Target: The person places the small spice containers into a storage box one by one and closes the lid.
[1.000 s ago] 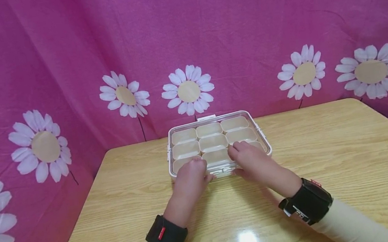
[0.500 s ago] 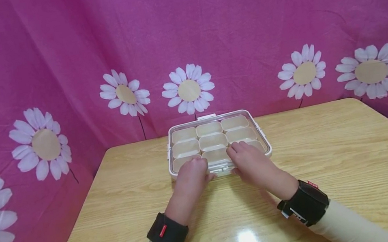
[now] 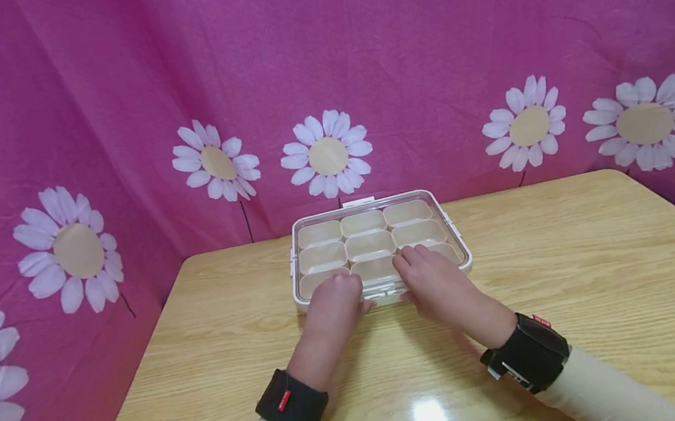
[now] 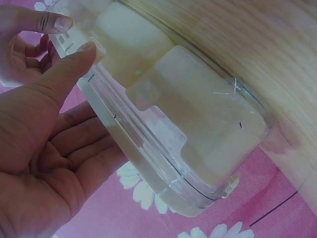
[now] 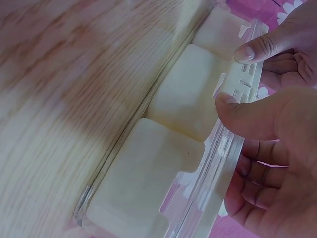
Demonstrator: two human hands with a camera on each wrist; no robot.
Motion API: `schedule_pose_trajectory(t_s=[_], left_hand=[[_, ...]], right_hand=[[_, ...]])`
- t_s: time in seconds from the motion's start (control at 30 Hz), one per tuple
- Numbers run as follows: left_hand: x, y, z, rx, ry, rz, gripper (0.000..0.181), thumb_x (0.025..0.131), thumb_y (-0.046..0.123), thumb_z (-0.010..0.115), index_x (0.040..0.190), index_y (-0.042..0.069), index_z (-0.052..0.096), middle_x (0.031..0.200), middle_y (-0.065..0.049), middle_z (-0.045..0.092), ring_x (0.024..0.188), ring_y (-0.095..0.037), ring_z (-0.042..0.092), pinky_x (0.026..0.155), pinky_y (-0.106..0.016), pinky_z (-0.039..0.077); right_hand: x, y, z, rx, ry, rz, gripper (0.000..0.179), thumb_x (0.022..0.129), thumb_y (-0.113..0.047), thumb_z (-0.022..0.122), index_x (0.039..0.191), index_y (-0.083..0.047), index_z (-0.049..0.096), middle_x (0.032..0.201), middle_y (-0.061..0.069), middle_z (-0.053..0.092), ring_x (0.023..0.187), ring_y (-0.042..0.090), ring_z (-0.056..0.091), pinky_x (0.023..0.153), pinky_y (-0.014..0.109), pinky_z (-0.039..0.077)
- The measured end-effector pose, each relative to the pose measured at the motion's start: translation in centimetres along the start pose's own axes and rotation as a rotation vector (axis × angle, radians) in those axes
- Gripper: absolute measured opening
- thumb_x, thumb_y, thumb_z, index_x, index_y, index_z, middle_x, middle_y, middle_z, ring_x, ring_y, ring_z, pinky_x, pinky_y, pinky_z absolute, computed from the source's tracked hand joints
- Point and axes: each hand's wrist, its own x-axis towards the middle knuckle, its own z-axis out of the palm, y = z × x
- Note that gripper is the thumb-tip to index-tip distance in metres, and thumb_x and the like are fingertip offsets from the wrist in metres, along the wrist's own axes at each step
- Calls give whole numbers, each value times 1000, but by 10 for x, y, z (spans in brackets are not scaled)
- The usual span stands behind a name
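A clear plastic box with a white-rimmed lid stands on the table, with pale, rounded cups set in rows inside. My left hand holds its near edge left of the front latch. On the other side of that latch, my right hand grips the same edge. Both hands have their fingers over the lid and the thumb at the front wall. In the left wrist view, the left thumb presses by the latch. The right thumb does likewise in the right wrist view.
The light wooden table extends around the box. Behind it and on the left hangs a magenta cloth printed with white daisies. Side clips sit on the box's rim, and another white clip is at its back.
My right hand and wrist have shifted slightly left along the box's near edge. The left hand keeps its place, and the box stays where it was.
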Motion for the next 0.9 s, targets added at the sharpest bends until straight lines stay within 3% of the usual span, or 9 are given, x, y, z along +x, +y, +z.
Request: schedule_pose_trajectory(t_s=[0.4, 0.9], left_hand=[[3, -1, -1, -49, -25, -36, 33, 83, 31, 86, 84, 3, 70, 78, -9, 67, 72, -25, 68, 66, -37, 55], [-4, 8, -7, -85, -31, -82, 36, 80, 34, 88, 85, 2, 70, 76, -8, 64, 69, -22, 63, 65, -35, 53]], right_hand=[[0, 1, 0, 4, 20, -11, 50, 70, -15, 93, 101, 3, 57, 91, 14, 57, 81, 31, 58, 71, 41, 52], [-3, -2, -10, 29, -40, -23, 49, 72, -17, 92, 102, 4, 59, 94, 15, 60, 83, 30, 59, 73, 42, 53]])
